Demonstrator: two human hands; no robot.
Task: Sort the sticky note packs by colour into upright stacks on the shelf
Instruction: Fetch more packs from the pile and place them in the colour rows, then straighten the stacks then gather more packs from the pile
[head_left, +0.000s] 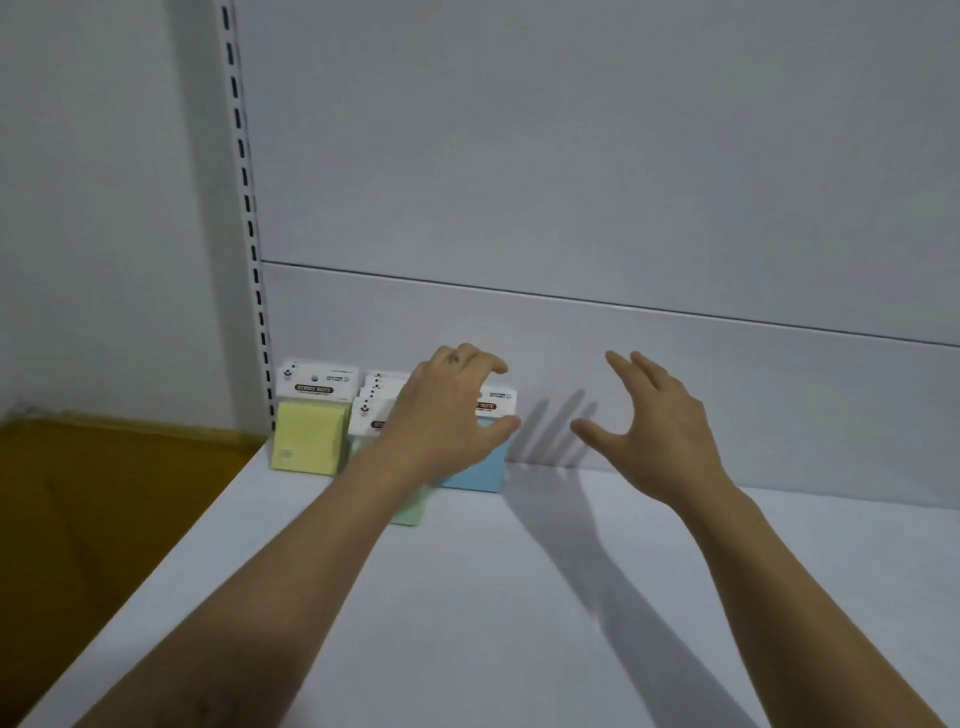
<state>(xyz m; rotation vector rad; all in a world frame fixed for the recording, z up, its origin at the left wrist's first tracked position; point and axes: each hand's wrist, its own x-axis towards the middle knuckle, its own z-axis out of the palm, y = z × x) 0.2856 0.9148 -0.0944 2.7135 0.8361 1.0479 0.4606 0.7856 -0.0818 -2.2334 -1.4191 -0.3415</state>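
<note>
Care matters now: my left hand (447, 415) hovers spread over the blue pack (480, 467) standing against the shelf (519, 597) back, right hand (649, 431) open beside, so I should square it gently.

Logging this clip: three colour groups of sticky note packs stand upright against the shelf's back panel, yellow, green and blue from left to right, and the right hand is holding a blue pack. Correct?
Not quite. In the head view the right hand is open and holds nothing. The rest stands: the yellow sticky note pack, green sticky note packs and blue sticky note pack stand upright along the back panel.
</note>
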